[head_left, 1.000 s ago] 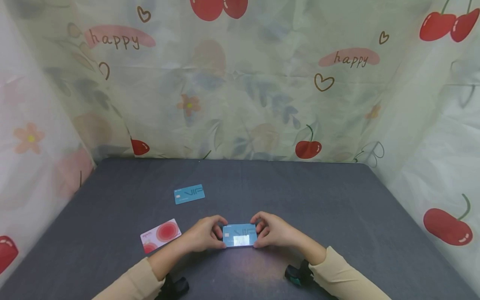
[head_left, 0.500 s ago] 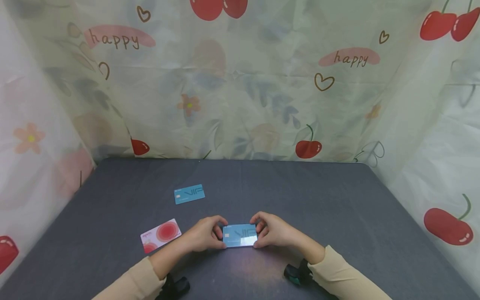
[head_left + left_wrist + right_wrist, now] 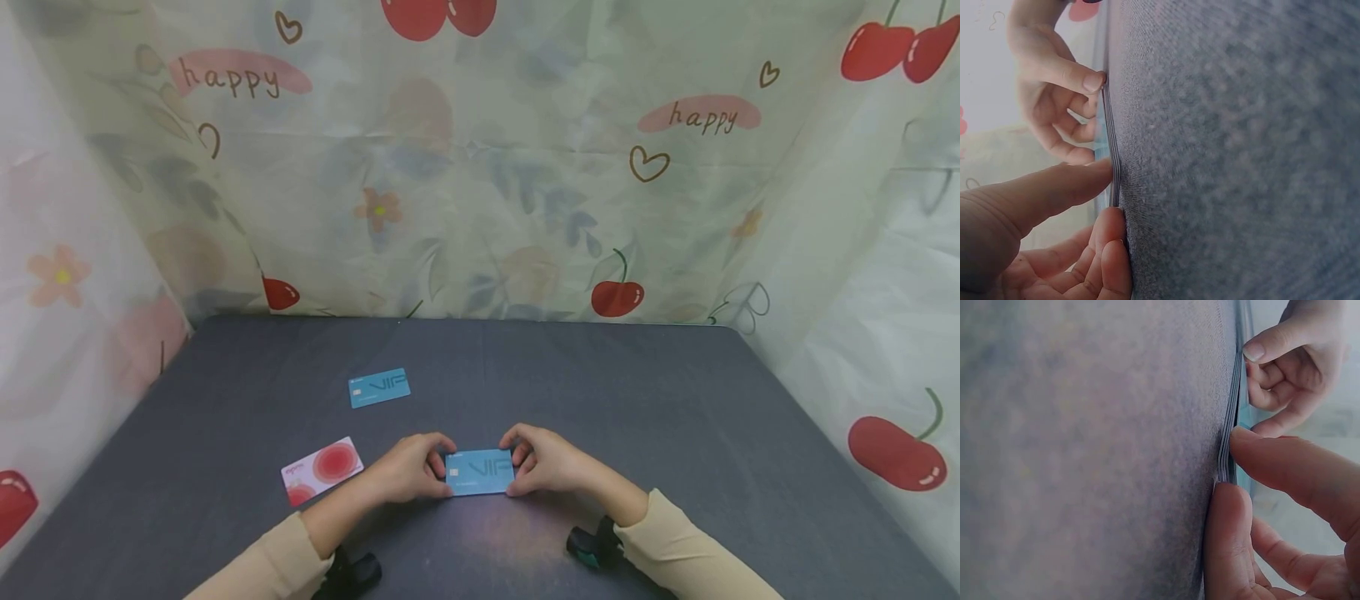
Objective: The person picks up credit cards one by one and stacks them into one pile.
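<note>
A small stack of cards (image 3: 480,472) lies flat on the dark cloth, with a blue VIP card on top. Its several thin layers show edge-on as a stack edge (image 3: 1110,134) in the left wrist view and as card edges (image 3: 1229,419) in the right wrist view. My left hand (image 3: 411,469) holds the stack's left end, thumb at the near corner and a finger at the far one. Opposite it, my right hand (image 3: 546,462) grips the right end in the same way. How the other fingers touch the cards is partly hidden.
Another blue VIP card (image 3: 378,388) lies farther back, left of centre. Beside my left forearm is a pink card (image 3: 322,471) with red circles. The dark table (image 3: 645,400) is bordered by a printed curtain (image 3: 480,208) at the back and sides.
The bright reflection on the top blue card has shrunk and is gone. Both hands keep their places at the stack's ends.
</note>
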`<state>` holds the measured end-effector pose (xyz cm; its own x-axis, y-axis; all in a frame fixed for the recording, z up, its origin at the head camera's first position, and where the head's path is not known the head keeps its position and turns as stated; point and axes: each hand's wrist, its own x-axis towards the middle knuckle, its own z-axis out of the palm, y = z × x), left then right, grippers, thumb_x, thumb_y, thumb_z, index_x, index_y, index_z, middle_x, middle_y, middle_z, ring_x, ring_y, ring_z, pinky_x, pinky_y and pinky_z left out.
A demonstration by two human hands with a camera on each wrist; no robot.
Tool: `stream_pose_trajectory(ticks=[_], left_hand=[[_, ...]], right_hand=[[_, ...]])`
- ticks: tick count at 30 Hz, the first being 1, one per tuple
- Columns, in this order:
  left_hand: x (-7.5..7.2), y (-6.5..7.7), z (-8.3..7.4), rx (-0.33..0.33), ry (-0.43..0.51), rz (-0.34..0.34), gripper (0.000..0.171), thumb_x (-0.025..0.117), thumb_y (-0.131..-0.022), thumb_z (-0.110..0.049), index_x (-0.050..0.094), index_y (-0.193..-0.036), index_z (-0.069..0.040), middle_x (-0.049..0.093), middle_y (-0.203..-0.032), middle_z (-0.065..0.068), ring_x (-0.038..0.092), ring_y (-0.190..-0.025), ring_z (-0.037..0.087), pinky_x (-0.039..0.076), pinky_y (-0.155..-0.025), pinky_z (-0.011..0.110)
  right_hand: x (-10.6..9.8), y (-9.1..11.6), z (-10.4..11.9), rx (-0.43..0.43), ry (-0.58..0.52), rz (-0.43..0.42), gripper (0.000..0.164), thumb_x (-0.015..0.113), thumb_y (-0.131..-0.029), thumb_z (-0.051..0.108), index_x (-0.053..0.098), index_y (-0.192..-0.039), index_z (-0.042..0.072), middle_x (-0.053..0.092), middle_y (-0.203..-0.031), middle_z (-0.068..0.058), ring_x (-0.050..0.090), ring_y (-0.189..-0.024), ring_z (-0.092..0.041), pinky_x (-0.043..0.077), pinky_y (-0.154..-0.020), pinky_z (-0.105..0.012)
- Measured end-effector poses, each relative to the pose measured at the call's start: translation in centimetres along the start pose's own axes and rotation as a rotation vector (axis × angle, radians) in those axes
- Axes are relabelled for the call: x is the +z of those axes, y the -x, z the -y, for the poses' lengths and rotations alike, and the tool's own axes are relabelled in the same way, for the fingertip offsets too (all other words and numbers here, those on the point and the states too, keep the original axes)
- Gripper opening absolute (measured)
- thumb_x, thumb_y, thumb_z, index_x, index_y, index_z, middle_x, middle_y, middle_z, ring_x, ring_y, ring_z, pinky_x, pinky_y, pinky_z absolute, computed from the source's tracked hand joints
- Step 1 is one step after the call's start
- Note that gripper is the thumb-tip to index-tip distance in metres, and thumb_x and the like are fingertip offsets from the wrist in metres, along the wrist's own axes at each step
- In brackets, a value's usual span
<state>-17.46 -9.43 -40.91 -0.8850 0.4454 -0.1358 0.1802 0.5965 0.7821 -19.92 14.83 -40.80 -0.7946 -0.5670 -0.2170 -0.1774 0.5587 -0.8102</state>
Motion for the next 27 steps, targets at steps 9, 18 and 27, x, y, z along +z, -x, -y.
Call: stream_pose_trajectory(ticks=[9,18,27], left_hand=[[0.02,0.05,0.11,0.009,0.003,0.001,0.049,0.076,-0.074,-0.009,0.056,-0.118,0.002,0.055,-0.077,0.004,0.051,-0.063,0.012,0.042,-0.056,0.019],[-0.05,-0.09,0.10,-0.009,-0.006,0.006,0.051,0.076,-0.073,-0.008,0.056,-0.119,0.004,0.056,-0.076,0.004,0.050,-0.062,0.012,0.042,-0.056,0.019],[-0.02,-0.15,0.10,-0.009,-0.008,0.008,0.051,0.076,-0.074,-0.008,0.056,-0.119,0.004,0.055,-0.076,0.002,0.050,-0.063,0.012,0.042,-0.056,0.020]], right_hand=[[-0.01,-0.16,-0.16,0.009,0.015,0.013,0.050,0.077,-0.072,0.005,0.051,-0.114,0.000,0.053,-0.087,-0.009,0.056,-0.069,-0.010,0.046,-0.059,-0.020],[0.03,-0.33,-0.40,0.013,0.032,0.007,0.050,0.078,-0.071,0.006,0.052,-0.113,0.000,0.053,-0.086,-0.008,0.056,-0.068,-0.010,0.045,-0.058,-0.021],[0.06,-0.32,-0.30,0.018,0.021,0.000,0.050,0.078,-0.071,0.005,0.052,-0.114,0.000,0.053,-0.085,-0.008,0.056,-0.069,-0.012,0.045,-0.058,-0.022]])
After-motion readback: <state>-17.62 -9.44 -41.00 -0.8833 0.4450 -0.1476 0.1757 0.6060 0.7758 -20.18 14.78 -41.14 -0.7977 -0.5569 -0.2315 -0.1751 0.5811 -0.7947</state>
